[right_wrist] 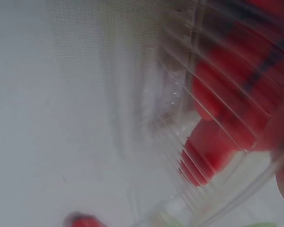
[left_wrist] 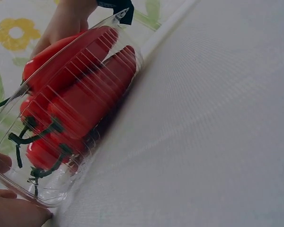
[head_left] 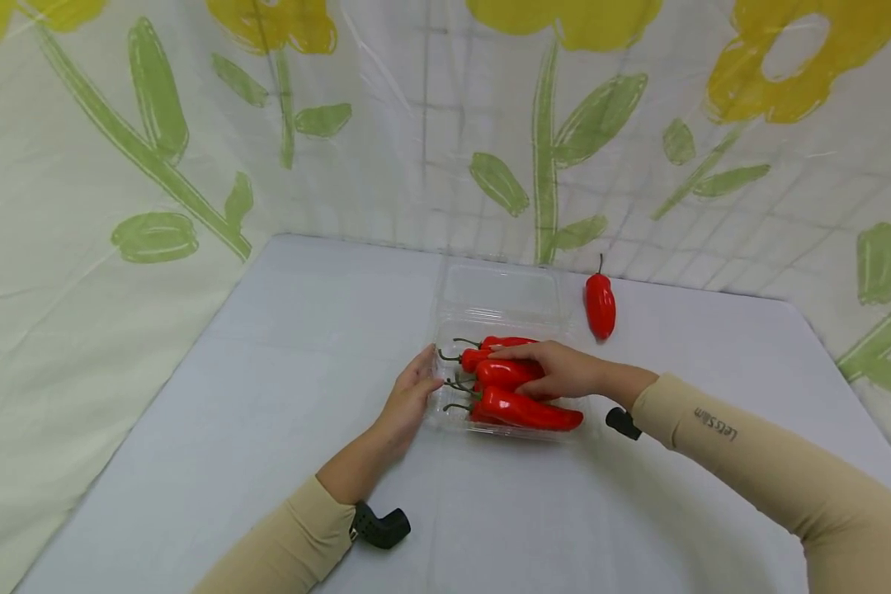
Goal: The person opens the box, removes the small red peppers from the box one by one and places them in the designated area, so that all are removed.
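Note:
A clear plastic clamshell container lies with its lid folded back, holding several long red peppers with green stems. At its left end my left hand grips the wall; in the left wrist view the thumb and a fingertip are at that end. My right hand reaches over the right side and holds a red pepper among the others. A front pepper lies along the near wall. Through the blurred plastic in the right wrist view, pepper tips show; the right palm is hidden.
One loose red pepper lies on the white table, right of the lid. A white flower-print sheet hangs behind the table. Black wrist cameras are strapped at both sleeves.

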Available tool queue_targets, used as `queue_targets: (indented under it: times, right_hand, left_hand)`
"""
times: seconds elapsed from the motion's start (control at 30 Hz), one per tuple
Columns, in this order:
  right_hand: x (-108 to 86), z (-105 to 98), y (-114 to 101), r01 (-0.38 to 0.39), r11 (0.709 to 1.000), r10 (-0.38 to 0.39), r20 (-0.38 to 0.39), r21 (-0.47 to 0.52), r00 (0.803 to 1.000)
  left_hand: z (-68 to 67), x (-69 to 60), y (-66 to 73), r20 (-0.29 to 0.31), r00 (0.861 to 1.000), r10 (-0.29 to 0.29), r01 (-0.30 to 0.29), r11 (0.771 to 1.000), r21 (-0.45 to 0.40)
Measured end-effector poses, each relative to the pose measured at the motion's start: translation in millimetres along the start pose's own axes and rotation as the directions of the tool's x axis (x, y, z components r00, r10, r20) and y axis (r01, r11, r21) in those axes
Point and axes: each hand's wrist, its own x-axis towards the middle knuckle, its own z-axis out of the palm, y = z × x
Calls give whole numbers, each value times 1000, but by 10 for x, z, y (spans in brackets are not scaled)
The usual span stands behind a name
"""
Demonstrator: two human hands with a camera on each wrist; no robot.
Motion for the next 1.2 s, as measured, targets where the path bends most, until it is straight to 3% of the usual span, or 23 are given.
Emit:
queue_targets:
  times: [0.23, 0.43, 0.7, 0.87, 1.2]
  right_hand:
    - [-14, -66, -53, 21, 1000, -21, -1, 2, 1000]
    - [-43, -89, -101, 80, 997, -80, -82, -2, 993]
    - [-128, -118, -41, 98, 994, -86, -196, 53, 977]
    - [-173, -138, 42, 82, 992, -53, -267, 97, 962]
    - [-274, -169, 252, 35, 971, 67, -408, 238, 910]
  left_hand:
    - [-3, -5, 10, 11, 1000, 8, -8, 1000, 3]
    - [-9, 8, 18, 8, 1000, 8, -8, 1000, 6]
    - [-4, 4, 13, 5, 1000, -7, 7, 1000, 0]
    - [-11, 9, 6, -2, 1000, -14, 14, 1000, -2]
    - [-12, 8, 0, 1, 1000, -2, 2, 1000, 3]
